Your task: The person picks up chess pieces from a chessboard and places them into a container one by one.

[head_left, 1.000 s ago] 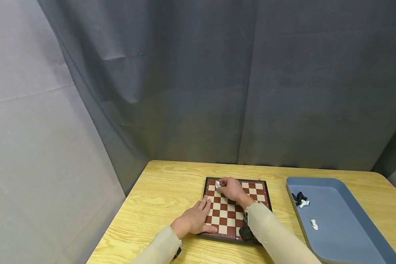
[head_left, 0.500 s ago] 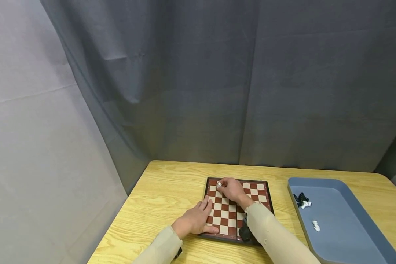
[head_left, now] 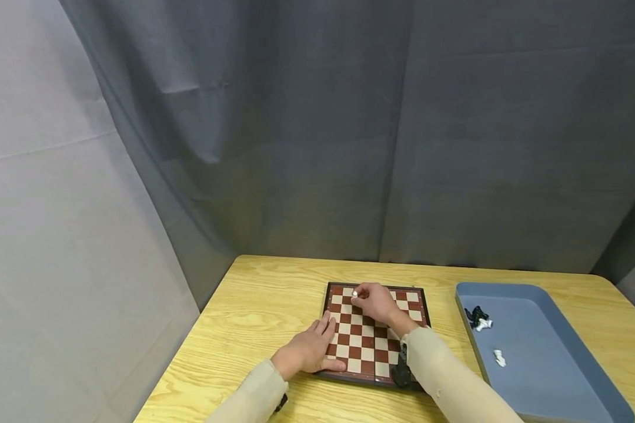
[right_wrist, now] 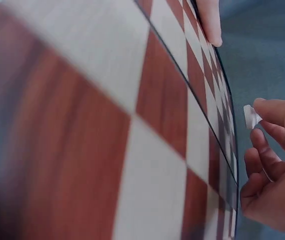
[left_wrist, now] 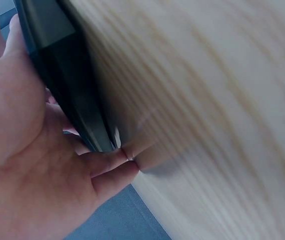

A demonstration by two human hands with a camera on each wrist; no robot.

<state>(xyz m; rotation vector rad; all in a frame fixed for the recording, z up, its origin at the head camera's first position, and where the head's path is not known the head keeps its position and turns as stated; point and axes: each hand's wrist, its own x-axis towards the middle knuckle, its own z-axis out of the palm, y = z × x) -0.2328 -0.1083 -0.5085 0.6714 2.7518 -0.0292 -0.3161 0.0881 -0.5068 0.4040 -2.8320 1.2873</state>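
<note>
A small white chess piece (head_left: 355, 294) is pinched between the thumb and fingers of my right hand (head_left: 377, 303) near the far edge of the chessboard (head_left: 356, 341). In the right wrist view the pale base of the chess piece (right_wrist: 248, 117) faces the board, with a narrow gap between them; fingers cover its upper part. My left hand (head_left: 312, 348) lies at the board's near left corner, thumb on the front border and fingers stretched along the left side. The left wrist view shows some fingertips (left_wrist: 127, 167) reaching down to the table beside the board's dark side.
A blue-grey tray (head_left: 540, 352) stands right of the board. Inside, black chess pieces (head_left: 475, 316) lie clustered with a white piece (head_left: 484, 324), and another white piece (head_left: 500, 358) lies nearer. A grey curtain (head_left: 317, 147) hangs behind the wooden table (head_left: 264, 305).
My right hand has shifted slightly right across the board with the white chess piece, which now shows less between the fingers. The left hand stays in place; the head view has swayed a little.
</note>
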